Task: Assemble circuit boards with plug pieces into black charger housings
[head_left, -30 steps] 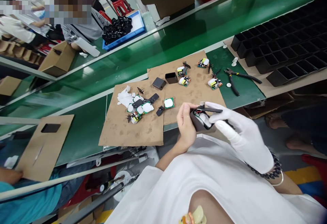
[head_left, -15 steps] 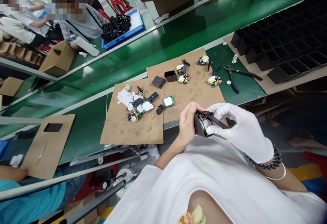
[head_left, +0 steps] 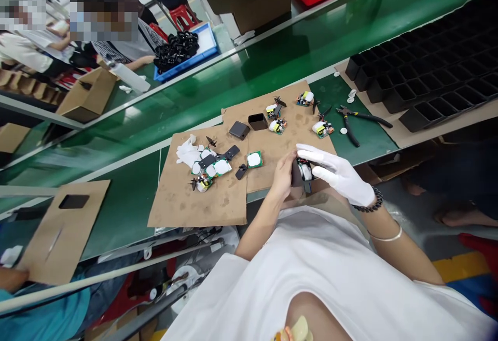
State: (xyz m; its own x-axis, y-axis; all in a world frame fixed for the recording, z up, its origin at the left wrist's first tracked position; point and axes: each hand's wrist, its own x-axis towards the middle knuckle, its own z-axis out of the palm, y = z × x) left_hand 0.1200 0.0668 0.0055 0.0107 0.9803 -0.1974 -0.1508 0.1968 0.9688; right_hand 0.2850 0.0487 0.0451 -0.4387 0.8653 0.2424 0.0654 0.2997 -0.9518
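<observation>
My bare left hand [head_left: 283, 174] is closed around a black plastic case [head_left: 296, 176], held just off the bench's front edge. The case's opening faces right; a white-topped circuit board [head_left: 305, 170] and a bit of red wire show inside. My right hand [head_left: 339, 174], in a white glove, is at that opening with fingers stretched out and thumb apart. Its fingertips reach the case's upper rim, and a black flap-like piece [head_left: 307, 186] hangs at the lower end. On the cardboard nearby lie a green board with a white pad [head_left: 254, 159] and a small black plug piece [head_left: 241, 171].
Several circuit boards [head_left: 212, 167] lie on the cardboard [head_left: 194, 209], near two black cases [head_left: 257, 121]. Black-handled pliers [head_left: 352, 123] rest farther right, beside rows of black cases [head_left: 424, 115]. A co-worker's arm [head_left: 13, 279] is at the lower left; other people sit across the bench.
My right hand has loosened from its pinch on the black piece and straightened its fingers. That piece now hangs downward, and the case is turned more upright.
</observation>
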